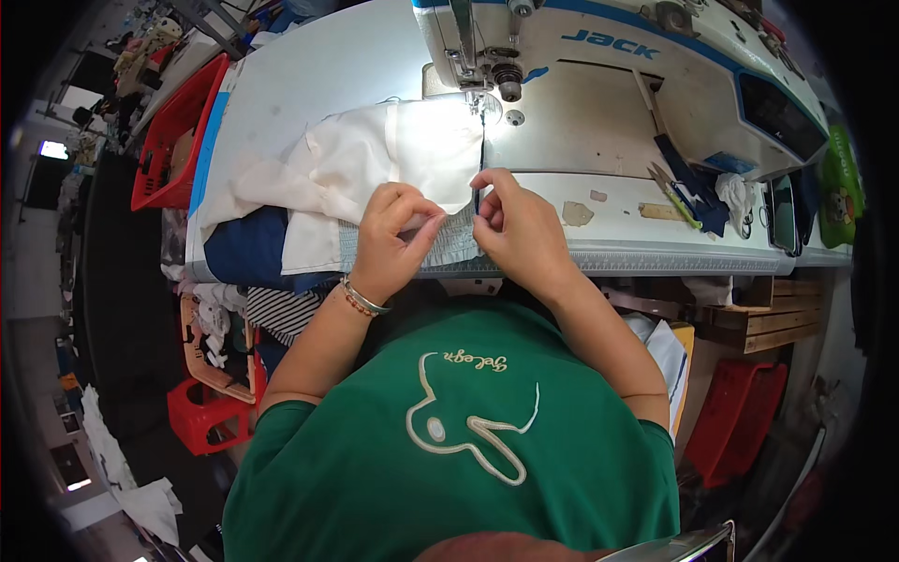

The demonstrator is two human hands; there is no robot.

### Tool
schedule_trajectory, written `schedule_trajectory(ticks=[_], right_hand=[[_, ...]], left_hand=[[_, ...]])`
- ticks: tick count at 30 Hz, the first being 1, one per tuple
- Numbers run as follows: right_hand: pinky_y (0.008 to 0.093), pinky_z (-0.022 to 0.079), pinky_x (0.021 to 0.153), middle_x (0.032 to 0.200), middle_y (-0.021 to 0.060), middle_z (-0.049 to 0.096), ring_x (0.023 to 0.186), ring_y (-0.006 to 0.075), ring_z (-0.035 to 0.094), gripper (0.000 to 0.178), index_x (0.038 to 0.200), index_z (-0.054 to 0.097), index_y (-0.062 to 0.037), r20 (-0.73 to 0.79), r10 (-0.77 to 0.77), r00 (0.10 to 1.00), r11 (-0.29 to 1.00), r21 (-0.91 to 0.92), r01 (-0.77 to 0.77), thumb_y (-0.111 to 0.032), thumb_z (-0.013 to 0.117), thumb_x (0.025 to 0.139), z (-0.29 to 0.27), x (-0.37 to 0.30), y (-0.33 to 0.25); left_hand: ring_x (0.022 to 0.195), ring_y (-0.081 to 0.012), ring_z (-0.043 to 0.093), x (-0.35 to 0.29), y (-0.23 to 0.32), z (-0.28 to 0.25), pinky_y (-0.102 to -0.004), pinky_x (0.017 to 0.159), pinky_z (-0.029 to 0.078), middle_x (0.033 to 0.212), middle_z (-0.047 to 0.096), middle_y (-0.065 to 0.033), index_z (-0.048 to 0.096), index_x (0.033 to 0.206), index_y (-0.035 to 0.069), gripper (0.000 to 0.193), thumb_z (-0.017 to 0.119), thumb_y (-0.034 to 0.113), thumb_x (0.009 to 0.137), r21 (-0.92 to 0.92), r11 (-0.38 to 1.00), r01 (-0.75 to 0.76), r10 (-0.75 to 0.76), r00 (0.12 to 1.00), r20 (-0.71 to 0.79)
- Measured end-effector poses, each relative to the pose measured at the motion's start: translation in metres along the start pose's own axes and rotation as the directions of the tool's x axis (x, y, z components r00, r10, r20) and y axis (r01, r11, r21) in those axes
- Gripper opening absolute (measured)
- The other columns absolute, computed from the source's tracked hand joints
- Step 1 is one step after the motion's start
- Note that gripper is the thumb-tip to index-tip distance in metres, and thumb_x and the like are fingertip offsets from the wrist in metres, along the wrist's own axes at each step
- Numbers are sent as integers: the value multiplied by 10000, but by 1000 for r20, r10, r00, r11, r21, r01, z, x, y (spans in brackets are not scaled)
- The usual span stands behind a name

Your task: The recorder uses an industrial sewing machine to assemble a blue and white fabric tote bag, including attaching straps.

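Head view: on the tabletop point(276, 98) stands a sewing machine point(581, 42), with white fabric point(435, 150) spread below its needle. The left hand point(386, 234) has its fingers clamped on the fabric's near edge; the right hand's point(524, 229) fingers meet a dark strip point(482, 155) alongside, grip unclear.

Blue lettering point(610, 44) stands on the white sewing machine point(688, 58), cream script point(475, 360) on the green shirt point(459, 393), and small lettering point(848, 161) on the green package point(836, 197).
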State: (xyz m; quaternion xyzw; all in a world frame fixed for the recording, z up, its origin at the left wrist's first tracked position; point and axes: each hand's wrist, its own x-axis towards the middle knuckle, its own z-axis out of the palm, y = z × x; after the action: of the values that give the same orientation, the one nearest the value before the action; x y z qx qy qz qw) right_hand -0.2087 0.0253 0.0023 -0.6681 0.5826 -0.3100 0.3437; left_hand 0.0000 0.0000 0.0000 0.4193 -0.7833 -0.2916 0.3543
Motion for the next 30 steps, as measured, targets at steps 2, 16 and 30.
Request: schedule_trajectory(ticks=[2, 16, 30], right_hand=[[273, 527, 715, 1044, 71, 616, 727, 131, 612, 393, 1255, 529, -77, -18, 44, 999, 983, 178, -40, -34, 661, 887, -1, -2, -2], [219, 497, 723, 1089, 75, 601, 810, 64, 577, 589, 1409, 522, -70, 46, 89, 995, 867, 487, -100, 40, 698, 857, -1, -8, -1], [216, 458, 676, 876, -5, 617, 736, 53, 518, 573, 1432, 550, -95, 43, 35, 998, 923, 381, -49, -8, 690, 882, -5, -17, -4]], left_hand=[[938, -299, 635, 2, 3, 2, -403, 888, 504, 1058, 693, -92, 682, 951, 90, 191, 807, 55, 810, 189, 937, -293, 318, 940, -122], [950, -296, 624, -7, -4, 13, -403, 870, 464, 1006, 687, -84, 667, 1052, 73, 292, 784, 70, 784, 297, 930, -218, 237, 971, -29], [994, -286, 628, -8, 4, 13, -403, 880, 452, 1050, 695, -83, 646, 943, 73, 234, 792, 83, 760, 299, 927, -228, 268, 958, -102]])
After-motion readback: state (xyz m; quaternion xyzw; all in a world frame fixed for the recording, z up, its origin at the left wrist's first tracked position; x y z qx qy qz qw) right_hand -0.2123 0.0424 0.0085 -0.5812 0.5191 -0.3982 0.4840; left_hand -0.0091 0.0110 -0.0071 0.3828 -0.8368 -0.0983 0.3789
